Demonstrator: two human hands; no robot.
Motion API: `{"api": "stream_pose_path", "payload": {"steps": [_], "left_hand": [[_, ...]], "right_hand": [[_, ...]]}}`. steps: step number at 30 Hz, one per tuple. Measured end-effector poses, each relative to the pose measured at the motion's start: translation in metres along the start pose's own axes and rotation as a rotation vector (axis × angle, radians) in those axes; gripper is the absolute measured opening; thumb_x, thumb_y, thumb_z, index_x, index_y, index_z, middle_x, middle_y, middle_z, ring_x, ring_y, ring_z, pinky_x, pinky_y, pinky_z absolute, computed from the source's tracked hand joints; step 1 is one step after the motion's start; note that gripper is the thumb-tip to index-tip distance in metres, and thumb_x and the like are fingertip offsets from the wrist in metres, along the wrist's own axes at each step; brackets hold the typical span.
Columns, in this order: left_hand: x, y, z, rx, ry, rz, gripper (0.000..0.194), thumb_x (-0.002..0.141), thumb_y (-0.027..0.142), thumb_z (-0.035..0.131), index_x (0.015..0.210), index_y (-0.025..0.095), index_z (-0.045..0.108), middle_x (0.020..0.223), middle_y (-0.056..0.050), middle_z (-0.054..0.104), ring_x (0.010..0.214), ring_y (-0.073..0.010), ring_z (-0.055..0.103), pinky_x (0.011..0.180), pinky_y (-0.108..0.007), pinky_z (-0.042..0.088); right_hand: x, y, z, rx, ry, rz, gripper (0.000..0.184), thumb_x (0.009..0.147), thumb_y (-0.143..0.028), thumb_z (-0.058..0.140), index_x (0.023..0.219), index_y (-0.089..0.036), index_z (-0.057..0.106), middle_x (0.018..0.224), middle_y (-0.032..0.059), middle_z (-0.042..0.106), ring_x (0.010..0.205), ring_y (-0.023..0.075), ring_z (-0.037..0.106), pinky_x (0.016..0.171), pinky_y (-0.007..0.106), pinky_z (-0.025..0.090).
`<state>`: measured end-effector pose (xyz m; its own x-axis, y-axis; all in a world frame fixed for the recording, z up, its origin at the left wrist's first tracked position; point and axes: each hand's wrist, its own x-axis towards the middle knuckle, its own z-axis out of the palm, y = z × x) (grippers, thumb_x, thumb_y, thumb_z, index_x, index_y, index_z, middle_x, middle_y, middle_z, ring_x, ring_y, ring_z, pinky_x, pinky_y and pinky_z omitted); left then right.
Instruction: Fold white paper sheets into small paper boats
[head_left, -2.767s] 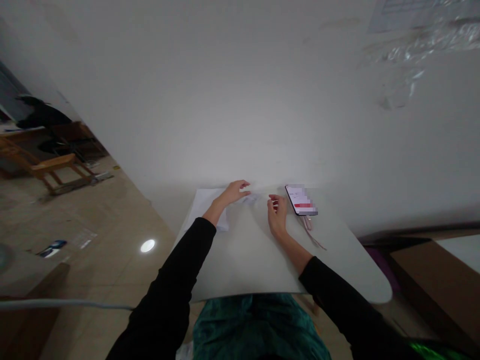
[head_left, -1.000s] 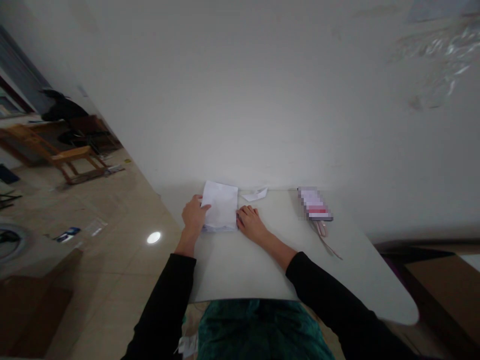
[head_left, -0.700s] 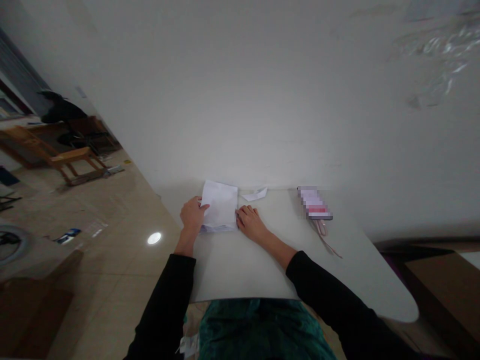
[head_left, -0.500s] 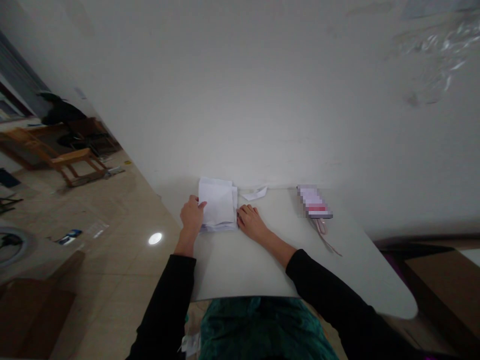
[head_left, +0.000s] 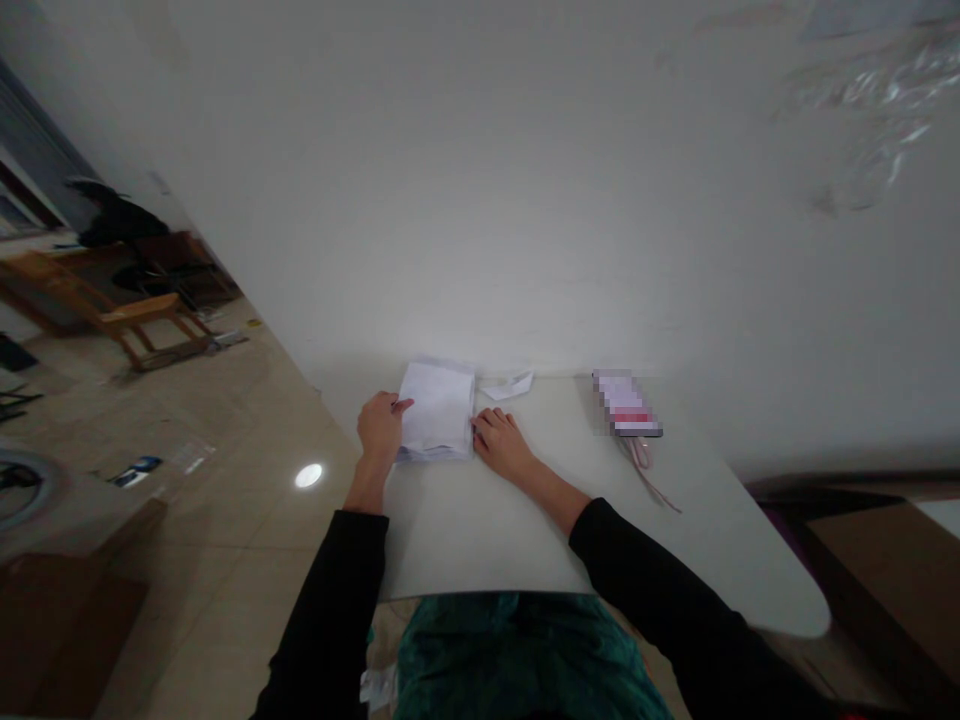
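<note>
Left hand point(head_left: 379, 428) and right hand point(head_left: 501, 447) apart, either side of a white paper stack point(head_left: 436, 410) at the counter's point(head_left: 480, 540) far edge. Left thumb on the stack's left edge, grip unclear; right lies open against the right edge. Stack's top sheets have settled flatter. Folded paper scrap point(head_left: 507, 385) just beyond. Phone point(head_left: 626, 403) pixelated, pink cord point(head_left: 646, 472); nothing legible.

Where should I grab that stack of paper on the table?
Probably by its two side edges, coming from above: the stack lies flat on the table, with the left hand and right hand at those edges. Fingers could also take the near edge, where the layered sheets show.
</note>
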<state>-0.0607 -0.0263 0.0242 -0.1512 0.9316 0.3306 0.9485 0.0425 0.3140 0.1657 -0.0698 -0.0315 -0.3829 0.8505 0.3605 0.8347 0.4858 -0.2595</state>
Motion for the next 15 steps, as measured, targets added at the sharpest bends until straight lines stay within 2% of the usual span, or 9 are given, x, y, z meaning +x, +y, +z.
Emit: {"api": "stream_pose_path", "payload": {"steps": [4, 7, 10, 13, 15], "left_hand": [[0.0, 0.0, 0.001, 0.028, -0.004, 0.026, 0.026, 0.091, 0.035, 0.057, 0.085, 0.016, 0.073, 0.101, -0.011, 0.068, 0.098, -0.0252, 0.062, 0.082, -0.031, 0.045], [-0.001, -0.001, 0.002, -0.011, 0.017, -0.014, 0.02, 0.089, 0.032, 0.061, 0.098, 0.018, 0.072, 0.099, -0.009, 0.07, 0.093, -0.0238, 0.064, 0.079, -0.031, 0.045], [-0.004, -0.003, 0.005, -0.089, 0.052, -0.075, 0.028, 0.083, 0.03, 0.069, 0.109, 0.021, 0.067, 0.093, -0.005, 0.073, 0.088, -0.022, 0.066, 0.075, -0.029, 0.045], [-0.005, -0.005, 0.01, -0.101, 0.054, -0.124, 0.02, 0.082, 0.032, 0.07, 0.097, 0.02, 0.067, 0.089, -0.005, 0.074, 0.087, -0.0223, 0.068, 0.072, -0.03, 0.044], [-0.005, -0.006, 0.012, -0.089, 0.033, -0.132, 0.014, 0.083, 0.034, 0.068, 0.087, 0.02, 0.068, 0.09, -0.005, 0.075, 0.086, -0.0229, 0.068, 0.07, -0.03, 0.044]], "right_hand": [[0.0, 0.0, -0.001, 0.008, -0.001, -0.001, 0.027, 0.092, -0.018, 0.05, 0.116, -0.014, 0.061, 0.114, 0.0127, 0.061, 0.108, 0.0264, 0.05, 0.091, 0.039, 0.04], [0.001, -0.001, -0.001, 0.006, -0.002, 0.003, 0.025, 0.092, -0.018, 0.05, 0.114, -0.015, 0.062, 0.114, 0.0126, 0.061, 0.108, 0.0268, 0.05, 0.091, 0.039, 0.041], [0.001, -0.002, -0.002, 0.014, 0.021, 0.04, 0.025, 0.091, -0.017, 0.05, 0.113, -0.015, 0.062, 0.112, 0.013, 0.062, 0.107, 0.027, 0.052, 0.092, 0.039, 0.042], [0.002, -0.001, -0.003, 0.077, 0.101, 0.079, 0.038, 0.09, -0.012, 0.049, 0.128, -0.012, 0.054, 0.115, 0.0147, 0.061, 0.107, 0.0253, 0.053, 0.093, 0.037, 0.044], [0.002, 0.0, -0.002, 0.121, 0.135, 0.046, 0.044, 0.088, -0.009, 0.049, 0.132, -0.012, 0.052, 0.118, 0.0147, 0.06, 0.109, 0.0241, 0.053, 0.093, 0.034, 0.046]]}}
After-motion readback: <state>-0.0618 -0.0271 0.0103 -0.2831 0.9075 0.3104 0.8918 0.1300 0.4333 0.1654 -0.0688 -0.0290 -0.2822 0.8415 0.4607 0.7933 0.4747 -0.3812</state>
